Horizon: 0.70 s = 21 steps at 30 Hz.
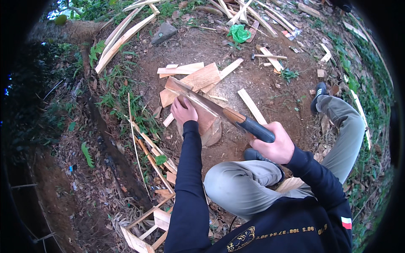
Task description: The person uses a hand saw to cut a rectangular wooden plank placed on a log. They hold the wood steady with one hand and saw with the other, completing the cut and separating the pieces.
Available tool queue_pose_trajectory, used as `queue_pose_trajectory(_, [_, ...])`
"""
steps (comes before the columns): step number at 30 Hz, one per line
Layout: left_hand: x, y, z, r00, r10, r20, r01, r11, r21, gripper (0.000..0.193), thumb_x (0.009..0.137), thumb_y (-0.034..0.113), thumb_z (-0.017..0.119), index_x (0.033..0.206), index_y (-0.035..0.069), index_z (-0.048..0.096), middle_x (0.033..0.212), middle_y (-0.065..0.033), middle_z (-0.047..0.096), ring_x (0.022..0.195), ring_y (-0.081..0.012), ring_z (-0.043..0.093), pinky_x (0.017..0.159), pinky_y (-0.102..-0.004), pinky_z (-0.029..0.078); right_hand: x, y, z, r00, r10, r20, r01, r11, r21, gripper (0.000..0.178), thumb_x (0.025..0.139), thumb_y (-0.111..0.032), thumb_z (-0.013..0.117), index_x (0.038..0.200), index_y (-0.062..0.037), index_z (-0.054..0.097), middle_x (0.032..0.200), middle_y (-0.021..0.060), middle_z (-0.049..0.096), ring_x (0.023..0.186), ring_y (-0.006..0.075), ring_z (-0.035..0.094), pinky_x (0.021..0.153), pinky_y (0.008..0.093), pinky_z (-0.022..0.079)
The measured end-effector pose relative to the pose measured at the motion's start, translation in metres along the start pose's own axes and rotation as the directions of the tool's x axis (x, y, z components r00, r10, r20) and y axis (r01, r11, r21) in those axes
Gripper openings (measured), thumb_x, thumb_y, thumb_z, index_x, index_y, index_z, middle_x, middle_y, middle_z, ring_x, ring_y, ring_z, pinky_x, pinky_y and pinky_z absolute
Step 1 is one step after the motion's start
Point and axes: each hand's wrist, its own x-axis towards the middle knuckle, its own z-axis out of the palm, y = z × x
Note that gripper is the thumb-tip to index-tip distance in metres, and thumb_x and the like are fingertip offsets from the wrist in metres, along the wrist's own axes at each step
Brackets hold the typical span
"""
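My right hand [275,143] is wrapped round the dark grip of a handsaw [231,116], whose handle has a wooden section ahead of the grip. The saw's blade slants up and left, lying along a flat wooden board [205,114]. My left hand [184,111] presses and holds this board close to the blade, its fingers curled at the edge. Under the board a wooden block [213,135] shows in part. Another wide board [202,77] and several offcuts lie just beyond the blade. How deep the blade sits in the wood I cannot tell.
A hammer [270,56] lies on the soil at the far right, near a green plastic bag [239,33]. A grey stone [163,33] and long wood strips [122,42] are at the back left. A wooden frame [147,230] lies at the lower left. My bent knee [223,181] is close to the block.
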Motion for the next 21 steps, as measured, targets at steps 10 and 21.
queue_pose_trajectory(10, [0.0,-0.003,0.003,1.0,0.008,-0.004,-0.008,0.999,-0.045,0.051,0.098,0.039,0.051,0.13,0.0,0.058,0.13,-0.0181,0.059,0.122,-0.0377,0.05,0.106,-0.0468,0.038,0.017,-0.023,0.017,1.0,-0.011,0.002,0.011,1.0,-0.014,0.026,0.075,-0.013,0.063,0.061,0.0039,0.05,0.049,0.0072,0.042,0.048,0.0122,0.043,0.05,0.0363,0.04])
queue_pose_trajectory(21, [0.0,-0.002,0.005,1.0,0.005,-0.03,-0.005,1.0,-0.012,0.047,0.097,0.035,0.052,0.128,0.001,0.058,0.128,-0.0176,0.059,0.123,-0.0373,0.051,0.105,-0.0489,0.039,0.006,-0.049,0.04,0.997,0.06,-0.045,-0.059,0.998,0.025,0.026,0.077,-0.015,0.063,0.062,0.005,0.053,0.049,0.0073,0.047,0.048,0.0114,0.046,0.05,0.036,0.041])
